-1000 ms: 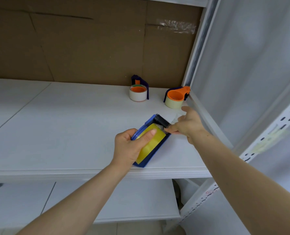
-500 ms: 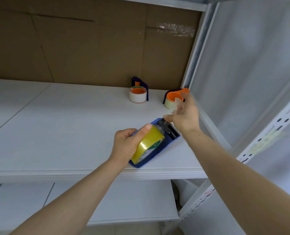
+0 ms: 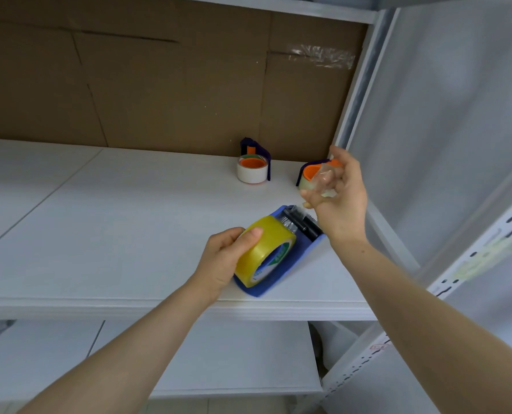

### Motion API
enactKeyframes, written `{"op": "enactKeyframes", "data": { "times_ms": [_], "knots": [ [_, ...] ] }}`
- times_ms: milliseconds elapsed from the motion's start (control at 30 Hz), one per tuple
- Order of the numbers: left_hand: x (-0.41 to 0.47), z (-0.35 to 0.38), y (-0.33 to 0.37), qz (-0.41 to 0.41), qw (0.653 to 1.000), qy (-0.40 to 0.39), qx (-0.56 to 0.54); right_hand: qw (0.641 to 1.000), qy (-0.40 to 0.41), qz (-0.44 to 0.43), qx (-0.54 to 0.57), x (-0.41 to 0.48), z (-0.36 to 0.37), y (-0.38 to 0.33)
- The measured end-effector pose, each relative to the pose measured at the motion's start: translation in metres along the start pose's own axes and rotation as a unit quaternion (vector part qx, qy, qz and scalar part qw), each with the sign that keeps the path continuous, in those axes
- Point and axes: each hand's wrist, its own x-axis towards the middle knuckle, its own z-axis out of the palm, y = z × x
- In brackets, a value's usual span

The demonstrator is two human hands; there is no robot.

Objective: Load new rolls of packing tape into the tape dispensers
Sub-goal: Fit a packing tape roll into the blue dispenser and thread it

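left hand [image 3: 222,261] is gripping tape roll [image 3: 265,249], steadying it in dispenser [image 3: 302,254] | right hand [image 3: 343,201] is pinching tape scrap [image 3: 323,178] (probably waste), holding it clear

Green and blue print on the inner ring of the yellow tape roll [image 3: 263,243], too blurred to read, pale sticker [image 3: 485,259] on the shelf post [image 3: 452,279], nothing legible
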Motion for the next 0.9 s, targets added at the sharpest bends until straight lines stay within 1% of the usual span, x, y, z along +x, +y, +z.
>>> {"op": "enactKeyframes", "data": {
  "times_ms": [133, 267, 333, 400, 500, 700, 833, 900],
  "knots": [
    [0.001, 0.005, 0.002, 0.002, 1.0, 0.009, 0.023, 0.999, 0.026, 0.023, 0.02, 0.004, -0.003, 0.006],
    [0.007, -0.002, 0.0, -0.04, 0.999, -0.012, 0.006, 0.996, 0.033, 0.061, 0.051, 0.014, -0.006, 0.008],
    [0.007, -0.004, -0.002, -0.05, 0.998, -0.029, -0.003, 0.997, 0.028, 0.05, 0.053, 0.016, -0.006, 0.005],
    [0.006, -0.003, -0.003, -0.039, 0.999, -0.038, 0.0, 0.999, 0.013, 0.018, 0.045, 0.013, -0.004, -0.001],
    [0.007, -0.003, 0.0, -0.021, 1.0, -0.019, 0.005, 0.999, 0.0, -0.033, 0.023, 0.009, -0.003, -0.008],
    [0.012, 0.0, 0.008, -0.021, 0.999, 0.008, 0.038, 0.998, 0.012, -0.057, 0.025, 0.01, -0.002, -0.015],
    [0.018, 0.002, 0.011, -0.054, 0.997, 0.011, 0.059, 0.998, 0.028, -0.025, 0.046, 0.016, -0.003, -0.008],
    [0.019, 0.0, 0.008, -0.088, 0.995, -0.007, 0.037, 0.997, 0.044, 0.007, 0.068, 0.021, -0.005, -0.002]
  ]
}}
